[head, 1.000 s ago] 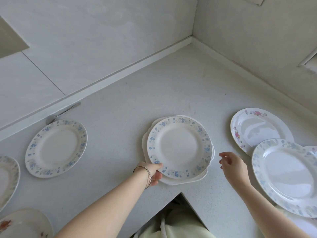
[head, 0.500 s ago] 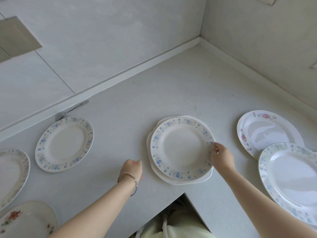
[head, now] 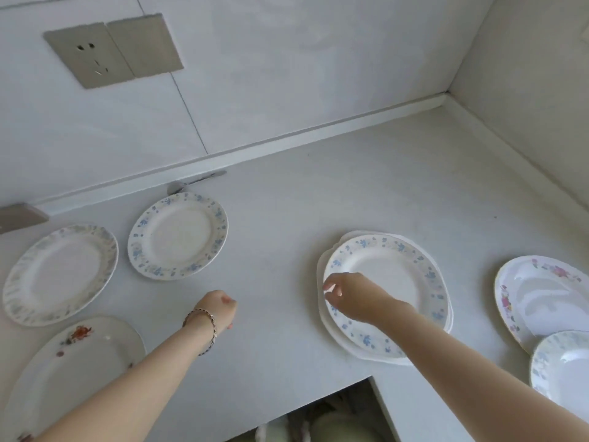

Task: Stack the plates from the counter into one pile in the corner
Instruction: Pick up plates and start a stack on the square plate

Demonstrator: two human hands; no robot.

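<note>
Seven plates are on the counter (head: 287, 218). Two make the pile (head: 385, 301), at 4 o'clock from the middle of the view: a blue-flowered plate (head: 392, 275) lies on a white scalloped plate (head: 339, 347), of which only the rim shows. The corner (head: 446, 98) is well apart from the pile, at 1 o'clock.

Five plates lie singly. At 9 o'clock from the pile is a second blue-flowered plate (head: 178, 236), and past it a pale grey-patterned plate (head: 60, 274). At 8 o'clock a red-flowered plate (head: 73, 355) is partly covered by the left forearm and cut by the frame. At 3 o'clock is a pink-flowered plate (head: 541, 298). A blue-patterned plate (head: 564, 368) overlaps its near rim. The right edge cuts both.

The two hands are apart. The right hand (head: 347, 295) is over the pile's 9 o'clock rim, fingers loosely bent and gripping nothing. Whether they touch the rim cannot be made out. The left hand (head: 220, 309), with one bracelet (head: 204, 330) at the wrist, is curled into a fist with nothing in it, between the pile and the second blue-flowered plate.

One metal utensil (head: 196, 183) lies by the wall, its kind unclear. One socket plate (head: 111, 51) is on the wall.
</note>
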